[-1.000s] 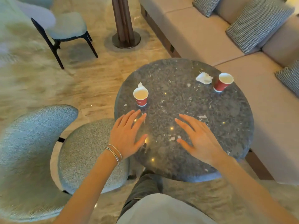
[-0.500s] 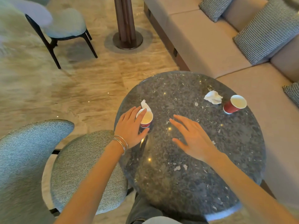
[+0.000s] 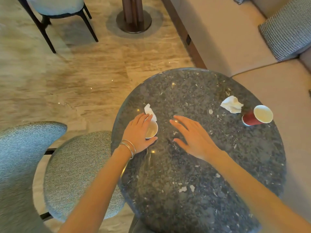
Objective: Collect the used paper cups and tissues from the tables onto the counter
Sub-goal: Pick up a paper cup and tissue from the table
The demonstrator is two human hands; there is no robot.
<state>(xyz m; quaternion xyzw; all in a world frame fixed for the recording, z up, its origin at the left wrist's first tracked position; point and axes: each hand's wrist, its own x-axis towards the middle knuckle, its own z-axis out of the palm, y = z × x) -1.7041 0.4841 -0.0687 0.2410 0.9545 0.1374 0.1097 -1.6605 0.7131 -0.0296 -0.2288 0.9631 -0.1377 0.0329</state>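
A round dark stone table [image 3: 193, 182] holds two red paper cups and two white tissues. My left hand [image 3: 138, 133] wraps around the near cup [image 3: 151, 131] at the table's left edge, fingers and thumb on its sides. A crumpled tissue [image 3: 149, 111] lies just behind that cup, touching my fingertips. My right hand [image 3: 191, 137] hovers open over the table's middle, fingers spread, holding nothing. The second cup [image 3: 257, 116] stands at the far right with another crumpled tissue [image 3: 232, 104] beside it on its left.
Two grey upholstered chairs [image 3: 75, 174] stand to the left of the table. A beige sofa [image 3: 227, 36] with a checked cushion [image 3: 286, 29] runs behind and right. A column base [image 3: 133, 19] and a dark-legged chair [image 3: 55, 7] stand on the marble floor beyond.
My left hand moved forward and closed around the near cup. My right hand slid forward over the table's middle. The view moved closer over the table.
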